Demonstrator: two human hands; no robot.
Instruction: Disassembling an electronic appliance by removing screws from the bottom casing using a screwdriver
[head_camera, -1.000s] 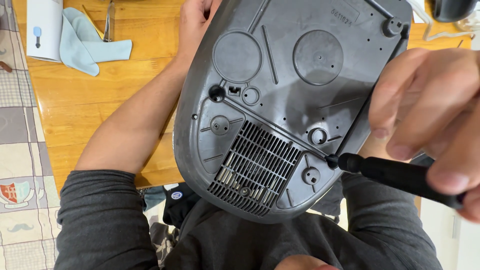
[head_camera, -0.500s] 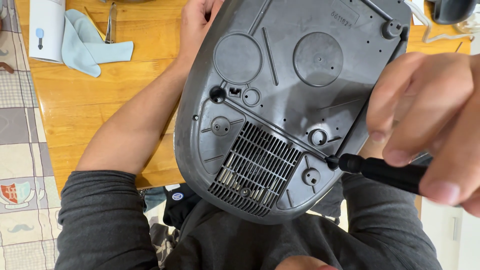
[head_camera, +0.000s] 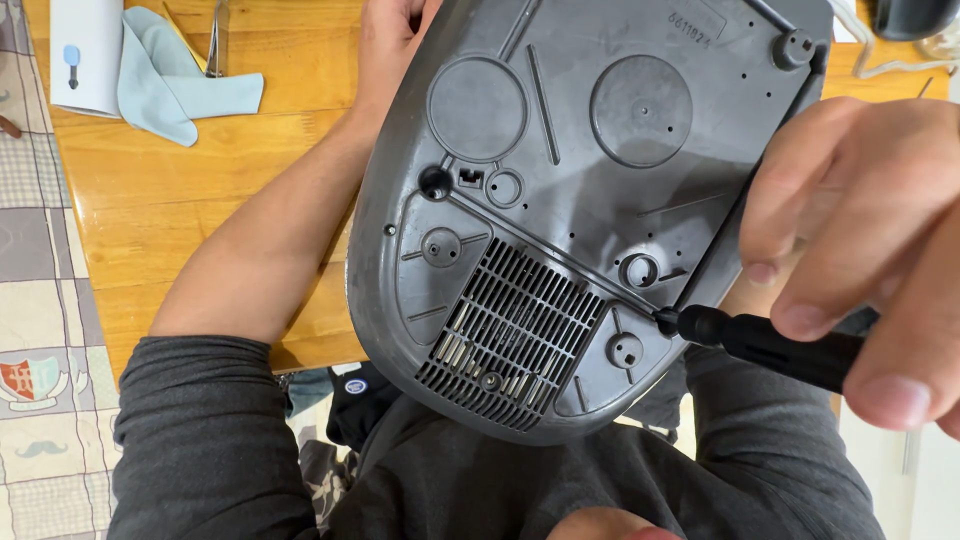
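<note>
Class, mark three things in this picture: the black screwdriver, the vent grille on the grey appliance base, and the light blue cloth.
black screwdriver (head_camera: 770, 345), head view, on its handle.
vent grille (head_camera: 515, 325), head view, middle of the slats.
light blue cloth (head_camera: 185, 90), head view, on its centre fold.

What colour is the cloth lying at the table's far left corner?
Pale blue, plain with no pattern; the cloth shows best in the head view, on the wooden table.

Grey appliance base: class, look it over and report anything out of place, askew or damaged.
The grey appliance base is tipped up, underside facing the camera, propped on the wooden table by the left hand. The right hand holds a black screwdriver at its edge seam. No cracks or spills show.
</note>
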